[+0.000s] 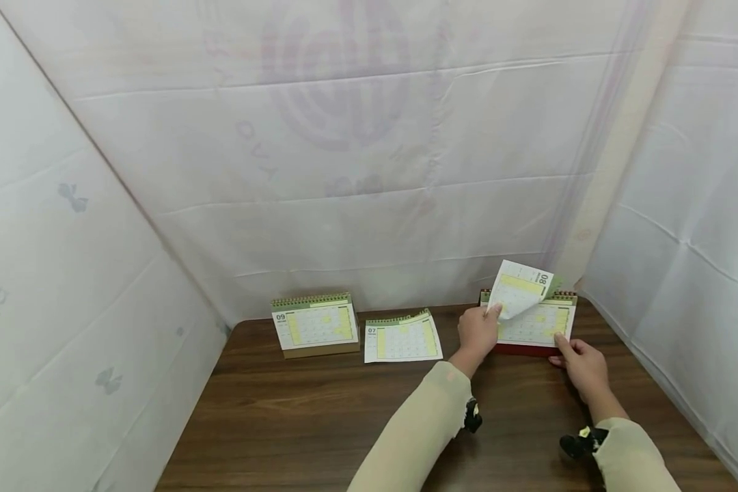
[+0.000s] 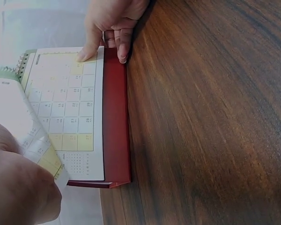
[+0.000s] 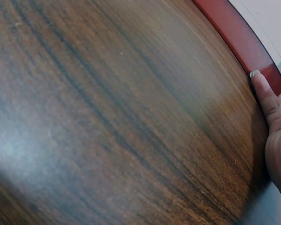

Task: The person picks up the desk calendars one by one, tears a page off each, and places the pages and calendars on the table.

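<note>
A desk calendar with a red base stands at the table's back right. My left hand pinches the lower edge of its page marked 08, which is lifted and folded diagonally. The page's green top edge looks ragged beside the coil binding. Beneath it another calendar page shows, lying against the base. At the lower right corner my right hand grips the calendar, thumb on that page and fingers at the red base. In the right wrist view, a fingertip touches the base's edge.
Left of the red calendar lies a loose page marked 07 with a ragged top edge. Farther left stands a second desk calendar, showing 09, on a tan base. White cloth walls enclose the brown wooden table.
</note>
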